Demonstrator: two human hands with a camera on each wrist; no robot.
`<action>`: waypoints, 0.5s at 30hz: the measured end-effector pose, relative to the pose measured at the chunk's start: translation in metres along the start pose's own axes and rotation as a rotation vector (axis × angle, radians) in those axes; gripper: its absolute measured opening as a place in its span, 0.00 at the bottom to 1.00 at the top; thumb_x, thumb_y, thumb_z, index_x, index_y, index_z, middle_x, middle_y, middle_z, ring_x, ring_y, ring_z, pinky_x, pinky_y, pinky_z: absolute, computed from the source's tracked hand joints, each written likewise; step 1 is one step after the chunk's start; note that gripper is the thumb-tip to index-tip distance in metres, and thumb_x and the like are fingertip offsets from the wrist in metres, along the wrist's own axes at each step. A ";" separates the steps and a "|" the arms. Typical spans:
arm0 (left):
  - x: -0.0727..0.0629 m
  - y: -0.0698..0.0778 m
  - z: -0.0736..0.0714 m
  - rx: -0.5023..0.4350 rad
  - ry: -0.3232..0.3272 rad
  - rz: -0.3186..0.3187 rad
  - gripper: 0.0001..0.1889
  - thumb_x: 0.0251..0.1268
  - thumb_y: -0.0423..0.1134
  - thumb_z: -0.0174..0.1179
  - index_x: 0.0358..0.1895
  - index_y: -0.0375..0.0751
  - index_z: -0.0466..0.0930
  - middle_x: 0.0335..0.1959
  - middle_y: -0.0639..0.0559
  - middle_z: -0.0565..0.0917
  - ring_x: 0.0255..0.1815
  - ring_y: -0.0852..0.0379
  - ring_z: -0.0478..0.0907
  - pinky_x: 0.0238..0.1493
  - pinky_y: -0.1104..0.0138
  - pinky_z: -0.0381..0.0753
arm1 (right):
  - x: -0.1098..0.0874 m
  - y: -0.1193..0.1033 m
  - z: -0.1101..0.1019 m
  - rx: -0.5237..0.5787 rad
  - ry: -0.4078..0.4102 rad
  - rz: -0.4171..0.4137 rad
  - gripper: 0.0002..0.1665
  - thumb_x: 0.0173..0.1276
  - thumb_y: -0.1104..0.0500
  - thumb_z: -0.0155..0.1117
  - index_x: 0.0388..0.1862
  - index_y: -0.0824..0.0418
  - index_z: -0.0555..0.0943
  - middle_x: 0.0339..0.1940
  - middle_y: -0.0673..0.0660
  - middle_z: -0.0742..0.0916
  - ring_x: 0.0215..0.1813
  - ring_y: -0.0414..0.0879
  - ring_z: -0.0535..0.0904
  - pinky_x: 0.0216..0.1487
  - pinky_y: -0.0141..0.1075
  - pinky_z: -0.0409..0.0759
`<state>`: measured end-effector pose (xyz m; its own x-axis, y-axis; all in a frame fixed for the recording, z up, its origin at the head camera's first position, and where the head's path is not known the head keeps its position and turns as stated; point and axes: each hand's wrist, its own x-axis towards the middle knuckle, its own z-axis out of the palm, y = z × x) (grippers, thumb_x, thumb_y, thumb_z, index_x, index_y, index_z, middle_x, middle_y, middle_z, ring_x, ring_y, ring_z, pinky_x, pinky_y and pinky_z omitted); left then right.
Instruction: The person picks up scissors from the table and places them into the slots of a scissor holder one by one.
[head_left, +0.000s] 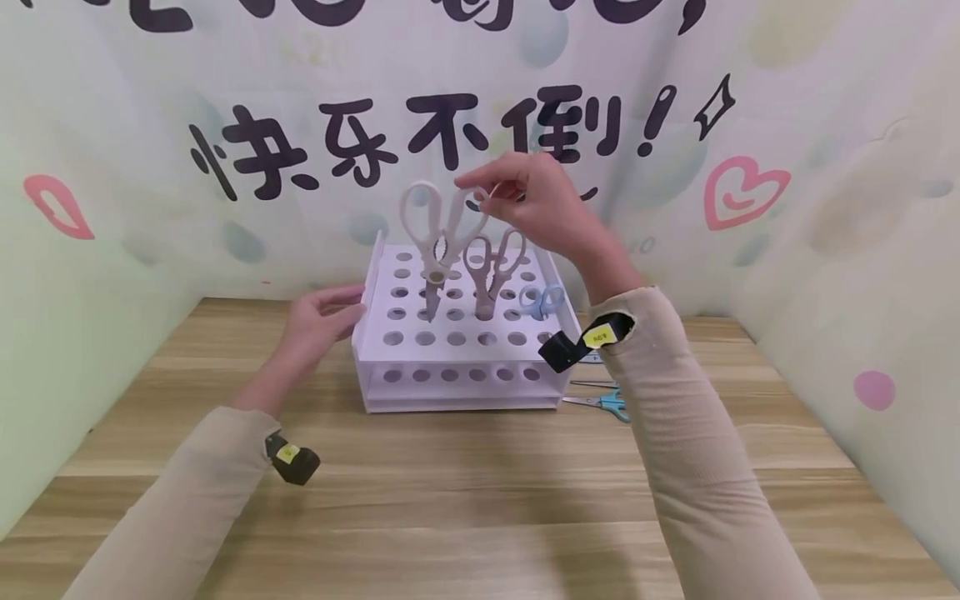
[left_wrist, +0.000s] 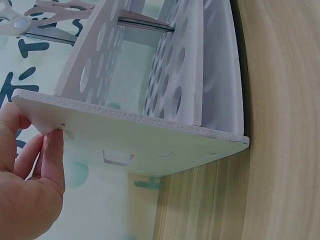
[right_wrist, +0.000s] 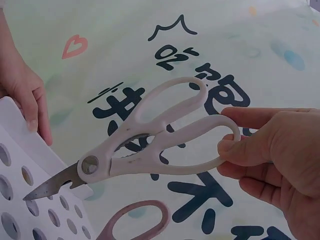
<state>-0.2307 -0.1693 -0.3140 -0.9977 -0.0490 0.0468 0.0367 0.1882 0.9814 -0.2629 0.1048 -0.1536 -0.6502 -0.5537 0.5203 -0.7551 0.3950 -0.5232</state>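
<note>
My right hand pinches one handle loop of white kitchen scissors between thumb and fingers. The scissors hang blades-down above a white rack with rows of round holes; in the right wrist view their tip overlaps the holed top. At the rack's left side, my left hand grips the upper edge of the side panel between thumb and fingers. Pinkish-grey scissors stand handles-up in a hole, their blades showing between the rack's tiers. Blue-handled scissors stand farther right in the rack.
Scissors with light-blue handles lie on the wooden table by the rack's right side, partly behind my right forearm. More blades show just beyond them. A printed cloth hangs close behind the rack.
</note>
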 end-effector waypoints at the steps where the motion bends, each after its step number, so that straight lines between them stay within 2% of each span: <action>1: 0.000 0.000 0.000 0.003 0.001 0.001 0.24 0.63 0.36 0.57 0.62 0.35 0.67 0.59 0.40 0.70 0.58 0.46 0.69 0.46 0.72 0.79 | 0.000 0.002 0.002 0.006 0.007 0.009 0.18 0.59 0.75 0.58 0.46 0.64 0.82 0.38 0.57 0.84 0.33 0.43 0.76 0.39 0.31 0.79; 8: 0.000 -0.001 0.000 -0.001 0.004 0.002 0.24 0.63 0.35 0.56 0.62 0.35 0.67 0.58 0.39 0.71 0.57 0.46 0.70 0.46 0.72 0.79 | 0.002 0.010 0.012 0.062 0.059 0.044 0.17 0.59 0.75 0.59 0.46 0.64 0.82 0.41 0.55 0.84 0.34 0.43 0.77 0.39 0.31 0.80; 15: -0.001 0.000 0.001 -0.009 0.005 0.002 0.24 0.62 0.35 0.57 0.62 0.35 0.68 0.58 0.39 0.71 0.57 0.46 0.70 0.46 0.72 0.79 | 0.006 0.013 0.016 0.034 0.086 0.045 0.17 0.58 0.75 0.60 0.45 0.64 0.83 0.41 0.56 0.85 0.34 0.43 0.78 0.39 0.30 0.80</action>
<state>-0.2300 -0.1681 -0.3145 -0.9973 -0.0536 0.0499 0.0396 0.1795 0.9830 -0.2754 0.0946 -0.1682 -0.6893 -0.4701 0.5512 -0.7227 0.3925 -0.5690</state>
